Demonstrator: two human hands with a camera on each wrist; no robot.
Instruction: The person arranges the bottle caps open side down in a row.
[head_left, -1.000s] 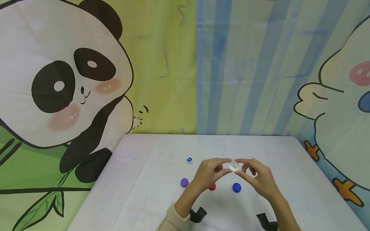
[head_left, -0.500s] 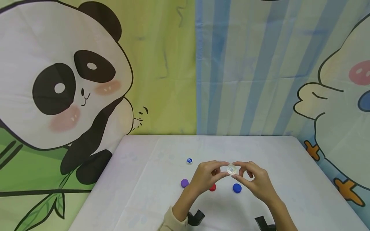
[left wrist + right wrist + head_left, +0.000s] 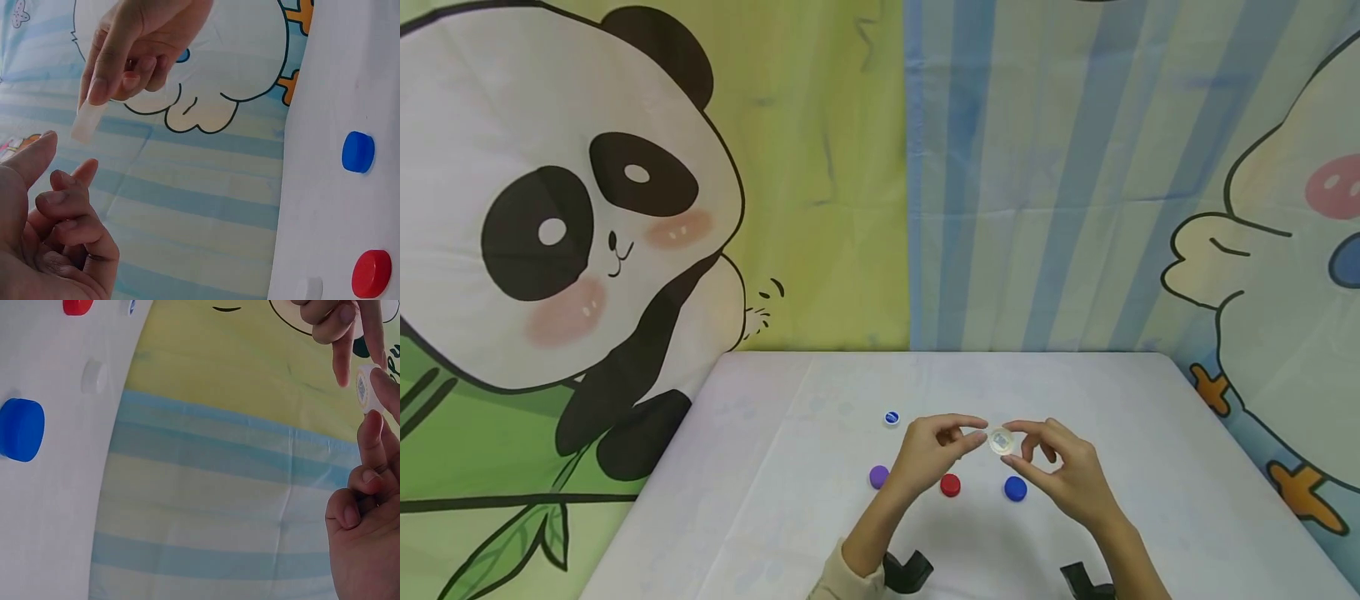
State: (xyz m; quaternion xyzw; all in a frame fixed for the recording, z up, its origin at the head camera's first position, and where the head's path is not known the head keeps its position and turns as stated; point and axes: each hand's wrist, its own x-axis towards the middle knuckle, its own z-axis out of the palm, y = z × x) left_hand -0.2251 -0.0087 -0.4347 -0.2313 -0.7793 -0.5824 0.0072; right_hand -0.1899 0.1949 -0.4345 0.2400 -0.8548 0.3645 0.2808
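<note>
Above the table, my right hand (image 3: 1063, 467) pinches a whitish translucent bottle cap (image 3: 1002, 441) by its edge between thumb and index finger. A small printed mark shows on the cap's face, seen also in the right wrist view. My left hand (image 3: 925, 454) is just left of the cap, thumb and index finger spread and apart from it. In the left wrist view a gap separates the left fingertips from the cap (image 3: 89, 122), and the other left fingers are loosely bent. Below the hands lie a red cap (image 3: 950, 485) and a blue cap (image 3: 1015, 489).
A purple cap (image 3: 878, 477) lies beside the left wrist, and a blue-and-white printed cap (image 3: 891, 418) farther back. Another white cap (image 3: 95, 376) sits on the white table (image 3: 790, 517). Black curved pieces (image 3: 908, 572) show near both wrists. Printed curtains (image 3: 820, 208) hang behind.
Both hands held the white cap and shifted slightly left and down with it. Since then my left hand has let go and drawn a little left, uncovering the red cap.
</note>
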